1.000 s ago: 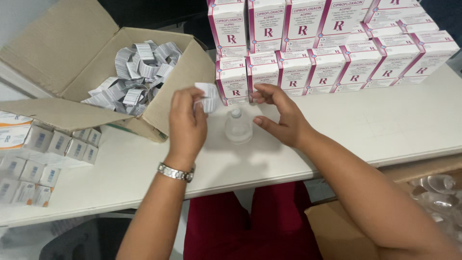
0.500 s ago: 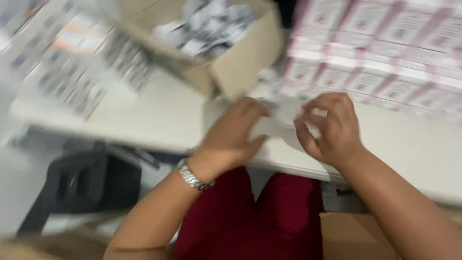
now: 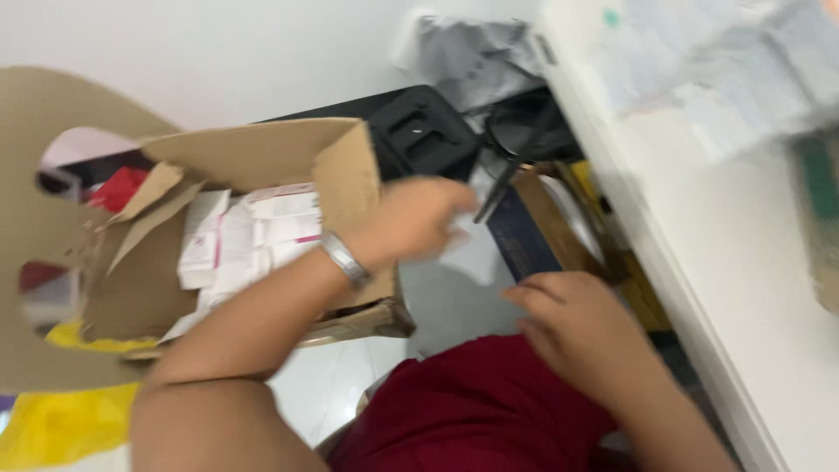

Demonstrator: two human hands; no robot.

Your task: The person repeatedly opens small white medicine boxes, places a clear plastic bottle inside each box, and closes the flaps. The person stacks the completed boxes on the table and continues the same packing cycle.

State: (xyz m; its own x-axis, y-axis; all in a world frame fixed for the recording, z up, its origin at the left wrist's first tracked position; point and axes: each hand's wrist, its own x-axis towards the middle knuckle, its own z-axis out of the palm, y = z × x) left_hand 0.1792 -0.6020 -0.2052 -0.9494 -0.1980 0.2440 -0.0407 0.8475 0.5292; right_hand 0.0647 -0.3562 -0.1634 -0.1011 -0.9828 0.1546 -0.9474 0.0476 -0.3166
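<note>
- Both hands have left the worktop (image 3: 699,288) since earlier; view swung floorward.
- Left hand (image 3: 415,218): beside open cardboard box (image 3: 341,166); grip indistinguishable through blur.
- Right hand (image 3: 572,323): loosely curled, empty, above lap.

A black moulded plastic case (image 3: 428,131) lies on the pale floor (image 3: 262,52), near the left edge of the white table (image 3: 699,201). Crumpled grey paper (image 3: 472,52) sits just beyond it, against the table's far corner. A dark blue flat board (image 3: 520,240) leans beside the table's left edge. A yellow plastic bag (image 3: 61,419) spreads at the lower left. Blurred pale packets (image 3: 708,70) lie on the tabletop.
</note>
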